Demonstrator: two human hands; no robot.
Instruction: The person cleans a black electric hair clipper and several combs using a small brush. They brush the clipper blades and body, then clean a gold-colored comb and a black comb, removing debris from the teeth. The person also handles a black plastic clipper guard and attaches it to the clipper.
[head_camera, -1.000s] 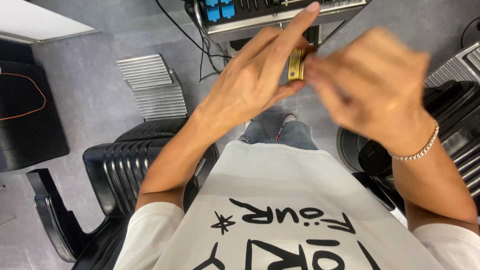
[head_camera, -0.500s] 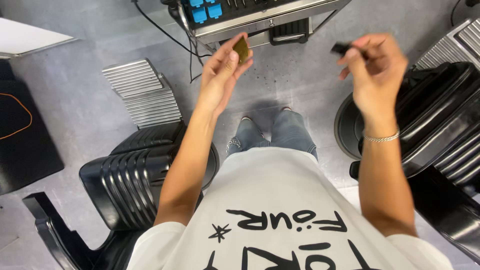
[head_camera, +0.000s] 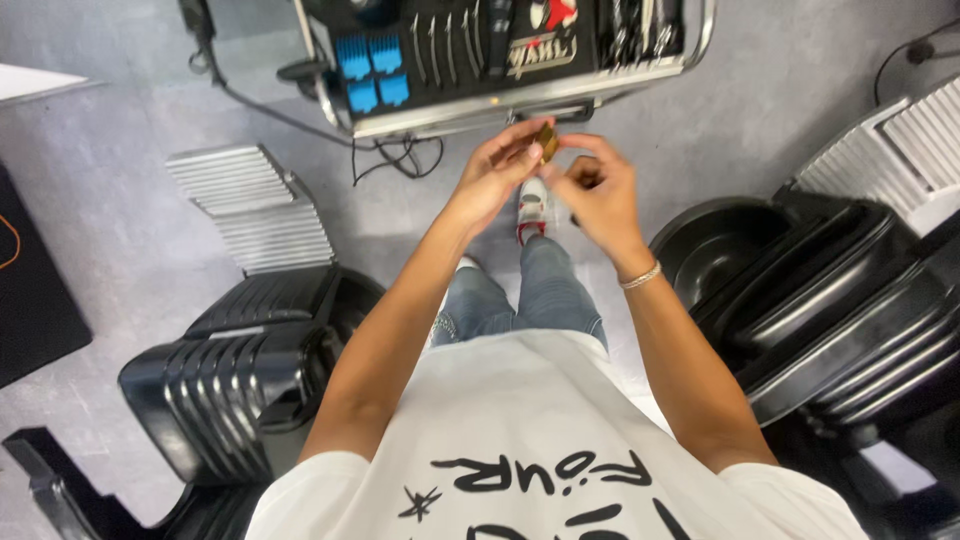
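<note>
A small gold-coloured metal piece (head_camera: 547, 139) is pinched between the fingertips of my left hand (head_camera: 495, 172) and my right hand (head_camera: 598, 190). Both hands meet in front of me, above my knees and a red and white shoe (head_camera: 533, 208). My right hand also has a thin dark object tucked in its curled fingers, mostly hidden. A bracelet sits on my right wrist. Just beyond the hands stands a metal cart with a black tray (head_camera: 520, 95) holding blue comb guards (head_camera: 370, 70) and several metal tools.
A black ribbed barber chair (head_camera: 240, 370) is at my left, another black chair (head_camera: 830, 290) at my right. Silver ribbed footrests (head_camera: 250, 205) lie on the grey floor. Cables (head_camera: 390, 155) trail under the cart.
My hands were apart half a second ago, the left holding the gold piece, the right a dark object. They have come together lower down, both on the gold piece.
</note>
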